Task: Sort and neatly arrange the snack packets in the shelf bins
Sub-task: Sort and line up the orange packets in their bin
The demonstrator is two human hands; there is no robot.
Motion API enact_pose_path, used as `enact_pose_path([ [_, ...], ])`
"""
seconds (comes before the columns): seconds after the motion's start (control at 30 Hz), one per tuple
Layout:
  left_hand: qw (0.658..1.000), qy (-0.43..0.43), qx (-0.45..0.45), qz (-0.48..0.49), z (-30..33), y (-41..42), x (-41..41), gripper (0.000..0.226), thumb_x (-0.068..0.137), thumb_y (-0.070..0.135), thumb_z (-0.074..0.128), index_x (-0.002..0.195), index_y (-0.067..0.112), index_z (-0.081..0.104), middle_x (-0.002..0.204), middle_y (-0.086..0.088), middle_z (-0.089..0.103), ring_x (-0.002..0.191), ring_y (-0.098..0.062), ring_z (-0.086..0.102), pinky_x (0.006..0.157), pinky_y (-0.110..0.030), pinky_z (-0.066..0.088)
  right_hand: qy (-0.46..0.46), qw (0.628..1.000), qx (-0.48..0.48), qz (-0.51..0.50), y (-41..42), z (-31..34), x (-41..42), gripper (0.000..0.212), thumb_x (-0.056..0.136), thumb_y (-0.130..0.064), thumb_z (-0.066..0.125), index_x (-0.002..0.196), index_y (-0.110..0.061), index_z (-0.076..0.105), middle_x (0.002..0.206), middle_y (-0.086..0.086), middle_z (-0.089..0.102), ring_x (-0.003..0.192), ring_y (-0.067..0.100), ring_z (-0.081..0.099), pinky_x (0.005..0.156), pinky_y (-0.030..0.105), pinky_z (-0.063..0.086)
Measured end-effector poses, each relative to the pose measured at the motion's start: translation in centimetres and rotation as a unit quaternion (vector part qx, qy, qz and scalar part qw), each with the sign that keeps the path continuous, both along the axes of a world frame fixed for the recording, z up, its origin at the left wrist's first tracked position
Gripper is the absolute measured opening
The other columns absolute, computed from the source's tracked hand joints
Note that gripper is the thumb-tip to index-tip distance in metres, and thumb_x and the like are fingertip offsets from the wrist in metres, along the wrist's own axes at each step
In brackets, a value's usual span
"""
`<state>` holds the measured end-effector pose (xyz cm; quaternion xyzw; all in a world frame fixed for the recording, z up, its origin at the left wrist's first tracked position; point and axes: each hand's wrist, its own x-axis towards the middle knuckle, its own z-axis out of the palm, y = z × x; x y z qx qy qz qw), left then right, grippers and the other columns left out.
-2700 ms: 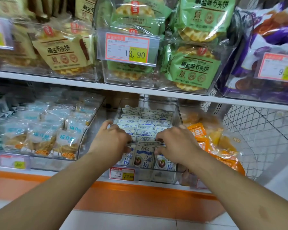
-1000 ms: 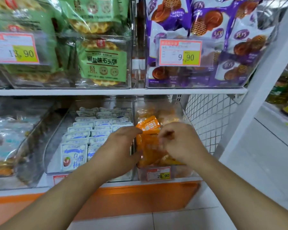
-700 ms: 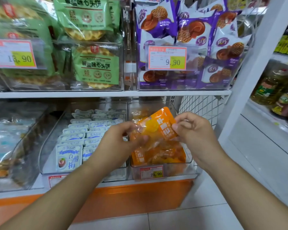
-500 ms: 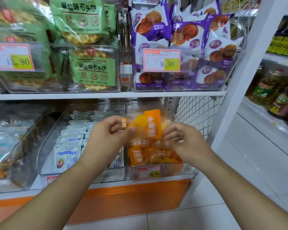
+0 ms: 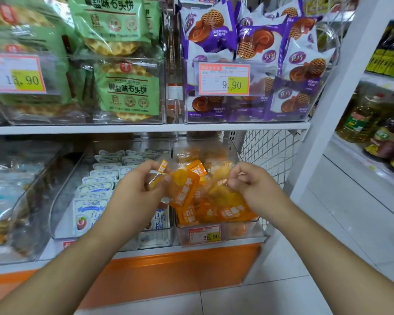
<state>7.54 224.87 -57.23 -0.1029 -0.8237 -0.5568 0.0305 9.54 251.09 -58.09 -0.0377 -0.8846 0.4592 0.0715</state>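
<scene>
Both hands over the clear bin (image 5: 246, 233) at the right end of the lower shelf (image 5: 146, 252). Left hand (image 5: 143, 189) pinches an orange snack packet (image 5: 183, 189) at its top edge, held just above the orange packets in that bin. Right hand (image 5: 251, 185) pinches a second, mostly clear packet (image 5: 221, 186) beside it. Both grips grasping. White packets (image 5: 96, 196) fill the bin to the left.

Glossy, crinkly clear-and-orange plastic on the snack packets (image 5: 184, 192), smooth see-through hard plastic for the bins (image 5: 223, 235), white wire mesh (image 5: 266, 153) looking like painted metal, paper price tags (image 5: 224, 79), shiny floor tiles (image 5: 271, 298).
</scene>
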Motion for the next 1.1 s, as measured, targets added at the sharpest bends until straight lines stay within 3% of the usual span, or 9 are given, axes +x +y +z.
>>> enact_pose_path([
  [0.1, 1.000, -0.004, 0.003, 0.022, 0.1, -0.1, 0.0, 0.005, 0.099, 0.030, 0.064, 0.101, 0.035, 0.064, 0.084, 0.007, 0.077, 0.067, -0.017, 0.076, 0.060, -0.060, 0.060, 0.019, 0.996, -0.083, -0.031, 0.0, 1.3, 0.3, 0.018, 0.105, -0.020, 0.061, 0.088, -0.026, 0.063, 0.077, 0.007, 0.075, 0.064, 0.021, 0.063, 0.062, 0.038, 0.053],
  [0.17, 1.000, -0.007, 0.009, 0.028, 0.3, 0.0, 0.1, 0.005, 0.099, 0.029, 0.065, 0.101, 0.033, 0.064, 0.084, 0.007, 0.077, 0.068, -0.017, 0.076, 0.060, -0.058, 0.061, 0.024, 0.990, -0.130, -0.055, -0.3, 1.7, 0.5, 0.014, 0.105, -0.022, 0.062, 0.092, -0.026, 0.066, 0.084, 0.006, 0.078, 0.072, 0.022, 0.071, 0.067, 0.043, 0.060],
  [0.37, 0.996, -0.052, 0.074, -0.025, 1.0, 2.0, 1.5, 0.014, 0.092, 0.026, 0.074, 0.104, 0.024, 0.067, 0.085, -0.003, 0.078, 0.074, -0.023, 0.077, 0.066, -0.046, 0.064, 0.019, 0.980, -0.199, -0.018, -2.6, 2.0, 1.4, 0.012, 0.102, -0.019, 0.066, 0.094, -0.022, 0.074, 0.082, 0.001, 0.080, 0.067, 0.016, 0.074, 0.062, 0.035, 0.058],
  [0.57, 0.993, -0.063, 0.085, -0.045, 1.1, 3.6, 2.0, 0.024, 0.085, 0.017, 0.080, 0.105, 0.021, 0.067, 0.080, -0.003, 0.078, 0.071, -0.024, 0.077, 0.067, -0.050, 0.064, 0.078, 0.988, -0.132, 0.028, -3.0, 1.7, 1.6, 0.012, 0.093, -0.016, 0.078, 0.090, -0.028, 0.078, 0.087, -0.009, 0.074, 0.087, 0.011, 0.070, 0.074, 0.025, 0.055],
  [0.67, 0.996, -0.042, 0.063, -0.045, 1.2, 3.8, 2.0, 0.026, 0.082, 0.019, 0.084, 0.102, 0.023, 0.067, 0.077, -0.001, 0.077, 0.065, -0.023, 0.075, 0.066, -0.051, 0.063, 0.069, 0.991, -0.081, 0.085, -2.2, 1.8, 1.9, 0.035, 0.080, -0.016, 0.089, 0.103, -0.037, 0.074, 0.085, -0.003, 0.065, 0.083, 0.020, 0.066, 0.076, 0.034, 0.058],
  [0.77, 0.998, 0.012, -0.037, -0.053, 0.8, 3.7, 1.6, 0.022, 0.086, 0.029, 0.080, 0.101, 0.035, 0.064, 0.080, 0.009, 0.076, 0.068, -0.017, 0.072, 0.068, -0.048, 0.061, 0.075, 0.995, 0.025, 0.067, -1.5, 2.0, 2.0, 0.036, 0.074, -0.017, 0.092, 0.097, -0.036, 0.073, 0.076, -0.015, 0.057, 0.076, 0.010, 0.060, 0.071, 0.032, 0.054],
  [0.87, 0.986, 0.066, -0.149, -0.034, 0.4, 3.0, 1.0, 0.017, 0.094, 0.036, 0.069, 0.106, 0.045, 0.060, 0.086, 0.018, 0.074, 0.070, -0.009, 0.069, 0.067, -0.042, 0.058, 0.104, 0.994, 0.024, 0.021, 1.0, 2.5, 1.9, 0.031, 0.078, -0.012, 0.089, 0.090, -0.029, 0.067, 0.080, -0.014, 0.063, 0.085, 0.012, 0.065, 0.074, 0.034, 0.057],
  [1.0, 0.976, 0.075, -0.202, -0.024, 0.3, 2.0, 0.6, 0.022, 0.094, 0.043, 0.066, 0.115, 0.046, 0.060, 0.096, 0.020, 0.071, 0.074, -0.001, 0.065, 0.061, -0.026, 0.050, 0.090, 0.994, 0.061, 0.021, 3.1, 1.6, 1.8, 0.034, 0.082, -0.008, 0.086, 0.094, -0.033, 0.066, 0.094, -0.013, 0.067, 0.089, 0.017, 0.069, 0.081, 0.048, 0.060],
  [1.1, 0.974, 0.078, -0.212, -0.032, 0.4, 1.9, 0.5, 0.025, 0.094, 0.044, 0.066, 0.117, 0.046, 0.060, 0.096, 0.021, 0.071, 0.074, -0.001, 0.065, 0.061, -0.026, 0.050, 0.097, 0.987, 0.124, 0.029, 3.3, 0.2, 2.0, 0.035, 0.084, -0.013, 0.085, 0.096, -0.041, 0.068, 0.101, -0.019, 0.070, 0.091, 0.007, 0.068, 0.084, 0.043, 0.060],
])
